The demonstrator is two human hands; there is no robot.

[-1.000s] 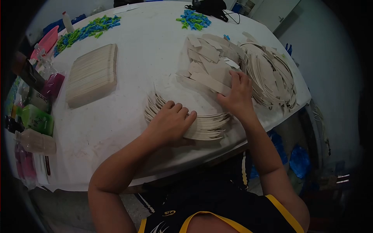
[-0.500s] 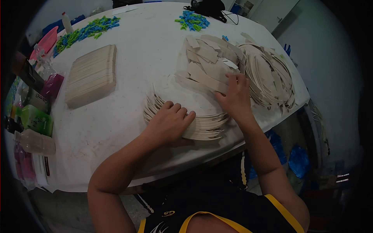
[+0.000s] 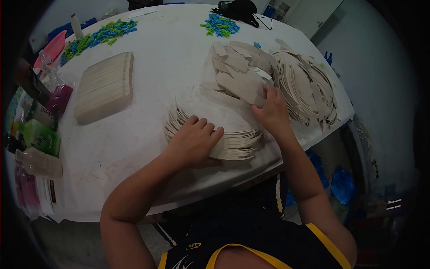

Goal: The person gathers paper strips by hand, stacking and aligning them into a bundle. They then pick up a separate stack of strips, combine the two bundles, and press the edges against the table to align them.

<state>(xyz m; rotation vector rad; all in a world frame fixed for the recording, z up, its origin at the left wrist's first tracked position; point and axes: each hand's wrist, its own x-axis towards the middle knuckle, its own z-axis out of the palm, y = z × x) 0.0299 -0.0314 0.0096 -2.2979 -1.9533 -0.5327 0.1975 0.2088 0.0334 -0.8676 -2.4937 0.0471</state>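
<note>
Fingers of my left hand (image 3: 195, 140) are wrapped over a curved stack of beige strips (image 3: 237, 144) near the table's front edge. To its right, my right hand (image 3: 272, 109) pinches the edge of a wide beige piece (image 3: 244, 85) at the loose heap. Beside that heap lies a coiled pile of long beige strips (image 3: 300, 89), just right of my right hand. A neat rectangular stack of strips (image 3: 105, 87) rests apart on the left side of the table.
The white table (image 3: 148, 130) has blue and green clips (image 3: 219, 25) at the back and more clips (image 3: 101, 36) at back left. Bottles (image 3: 40, 136) and a pink basin (image 3: 53, 48) line its left edge. A black bag (image 3: 237, 11) lies at the far edge.
My right hand's fingers have drawn together on a wide piece, whose end has shifted slightly. My left hand stays on the curved stack.
</note>
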